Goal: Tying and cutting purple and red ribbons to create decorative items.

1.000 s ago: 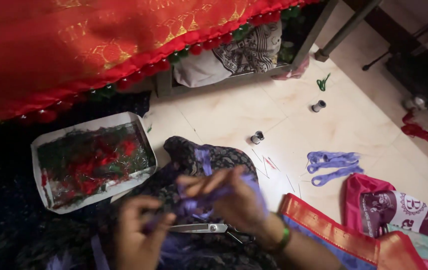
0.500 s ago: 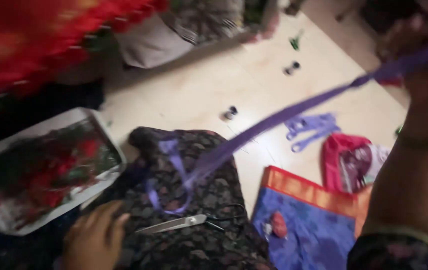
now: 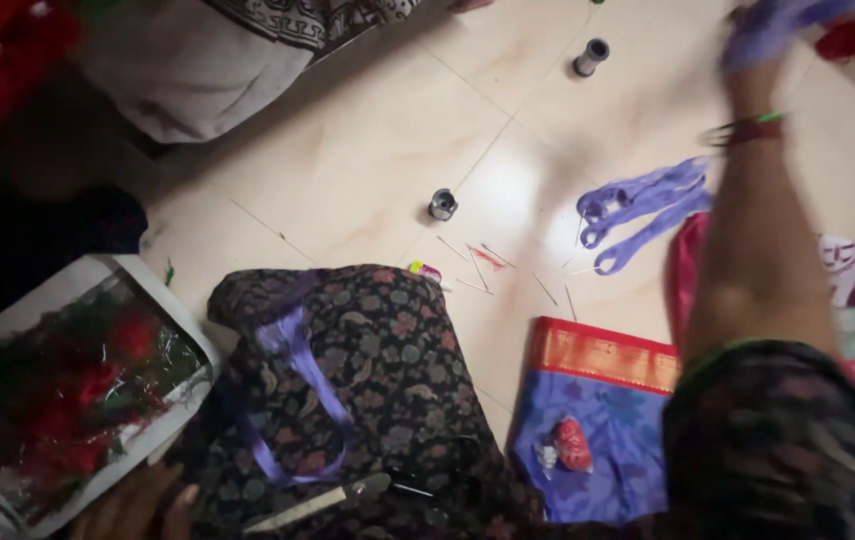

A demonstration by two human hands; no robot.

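Top right, my right hand (image 3: 773,30) grips a purple fabric strip (image 3: 798,15); my left hand (image 3: 138,505), seemingly released, rests beside the white tray (image 3: 173,320).

White rectangular tray (image 3: 153,290) (plastic-wrapped, red-green contents) bottom-left; 1 small clear packet (image 3: 568,445) on blue cloth.

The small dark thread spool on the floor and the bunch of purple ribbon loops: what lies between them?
In the head view, mostly bare glossy tile lies between the spool and the ribbon loops; a few thin sticks lie just below.
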